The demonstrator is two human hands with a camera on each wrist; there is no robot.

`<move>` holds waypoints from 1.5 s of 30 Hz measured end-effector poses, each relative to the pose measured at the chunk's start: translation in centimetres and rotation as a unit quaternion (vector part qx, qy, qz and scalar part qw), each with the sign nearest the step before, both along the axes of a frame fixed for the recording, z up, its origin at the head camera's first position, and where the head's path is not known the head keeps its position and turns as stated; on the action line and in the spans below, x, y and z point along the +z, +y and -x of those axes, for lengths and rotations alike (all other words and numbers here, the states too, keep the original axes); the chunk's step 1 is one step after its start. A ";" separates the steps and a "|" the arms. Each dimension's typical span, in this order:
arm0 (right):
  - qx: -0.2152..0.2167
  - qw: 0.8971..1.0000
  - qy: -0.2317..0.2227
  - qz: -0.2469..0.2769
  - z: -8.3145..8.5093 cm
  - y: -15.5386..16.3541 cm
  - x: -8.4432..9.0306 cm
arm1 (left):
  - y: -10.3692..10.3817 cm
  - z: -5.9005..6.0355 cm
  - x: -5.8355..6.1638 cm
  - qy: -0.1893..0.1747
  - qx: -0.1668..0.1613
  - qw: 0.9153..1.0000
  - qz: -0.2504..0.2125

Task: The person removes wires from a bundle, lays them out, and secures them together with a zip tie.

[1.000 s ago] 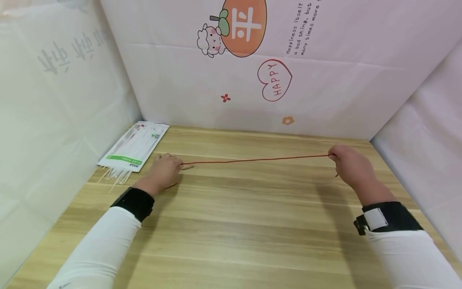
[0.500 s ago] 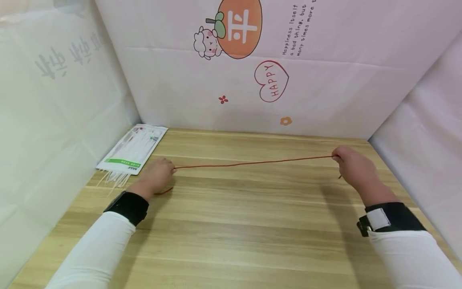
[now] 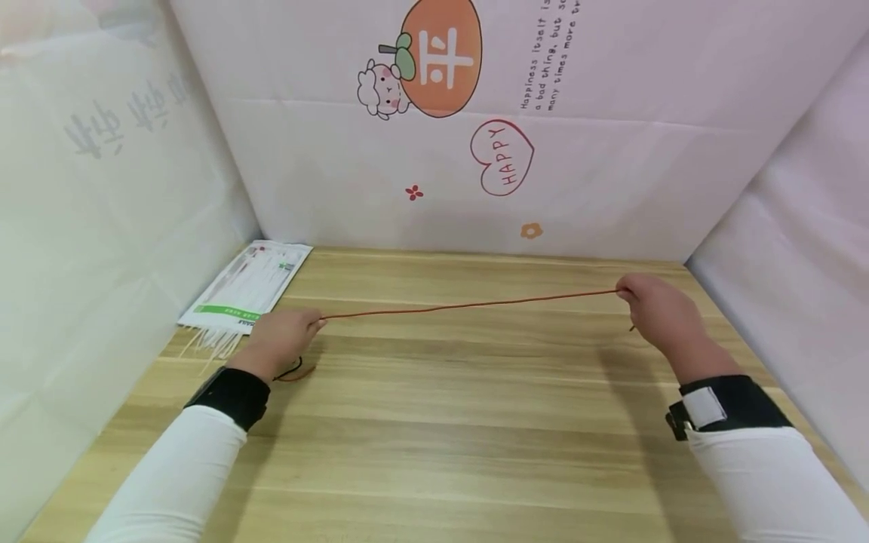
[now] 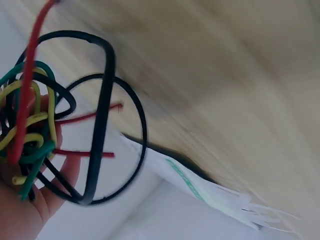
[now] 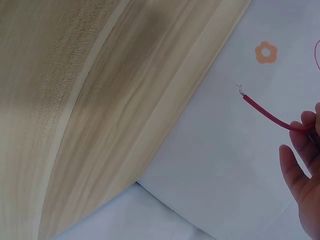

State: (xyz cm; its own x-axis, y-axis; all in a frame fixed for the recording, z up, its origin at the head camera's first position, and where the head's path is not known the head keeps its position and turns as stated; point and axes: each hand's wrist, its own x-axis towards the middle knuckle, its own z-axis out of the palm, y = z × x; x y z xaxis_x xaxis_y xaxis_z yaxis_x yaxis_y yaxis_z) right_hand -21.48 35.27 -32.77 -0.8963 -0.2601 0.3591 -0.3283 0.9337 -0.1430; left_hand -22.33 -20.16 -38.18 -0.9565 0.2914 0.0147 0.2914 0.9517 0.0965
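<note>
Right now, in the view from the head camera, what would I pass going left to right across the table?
White packet → left hand → red wire stretched between the hands → right hand, all above the wooden table.

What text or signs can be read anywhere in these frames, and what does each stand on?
"HAPPY": inside a red heart outline on the back wall sheet.
"Happiness itself a bad thing, bu... many times more": slanted small print on the same sheet, cut off at the top edge.
One white Chinese character on the orange fruit drawing.
Grey mirrored characters on the left wall: not readable.
Print on the white packet on the table: too small.
</note>
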 end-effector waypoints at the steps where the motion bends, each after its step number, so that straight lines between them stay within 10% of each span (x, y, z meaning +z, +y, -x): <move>1: -0.001 1.000 -0.001 -0.001 0.1 0.1 0.0 | -0.1 0.0 -0.1 0.010 -0.001 1.000 0.007; 8: -0.004 1.000 0.005 0.005 0.3 0.6 -0.2 | 0.5 1.1 0.5 0.067 -0.016 0.997 0.045; 23: -0.005 1.000 0.024 -0.007 -0.2 2.5 0.1 | 2.7 0.9 3.2 -0.030 -0.005 1.000 -0.001; 45: -0.012 1.000 0.020 0.002 0.0 2.7 1.0 | 1.3 -0.9 2.4 -0.007 0.014 1.000 -0.016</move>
State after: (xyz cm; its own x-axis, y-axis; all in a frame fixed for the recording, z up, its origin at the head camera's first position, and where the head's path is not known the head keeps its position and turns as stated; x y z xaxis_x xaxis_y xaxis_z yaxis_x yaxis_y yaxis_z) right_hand -21.46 37.93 -31.82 -0.8871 -0.2362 0.3965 -0.3107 0.9409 -0.1346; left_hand -21.45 -18.91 -35.79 -0.9643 0.2648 0.0101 0.2638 0.9557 0.1307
